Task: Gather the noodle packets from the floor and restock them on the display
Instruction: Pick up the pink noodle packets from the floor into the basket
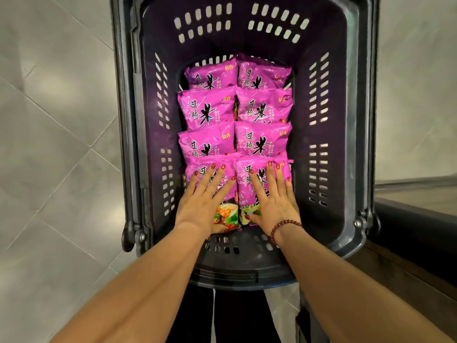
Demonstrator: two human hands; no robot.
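At the far left, the pale tiled floor [54, 149] is stretching away under the scene, and a dark purple basket [148, 120] with slotted walls is standing on it, filling the middle of the view. Inside the basket, magenta noodle packets [207, 110] are lying in two columns side by side, each row overlapping the one behind it, so that the task's packets are sitting in the basket and not on the floor. The left hand [202, 204], wearing a thin ring [209, 193], is pressing flat on the nearest packet of the left column [226, 215], its fingers straight and spread, gripping nothing, with the thumb lying at the packet's near edge. Just beside it, the right hand [272, 204] is resting in the same released way on the nearest packet of the right column [243, 184], fingers straight and fanned over the wrapper, thumb touching the printed lower part. A bracelet of dark red beads [282, 226] is circling the right wrist. At the far right, a dark ledge [420, 219] is running alongside the basket's wall.
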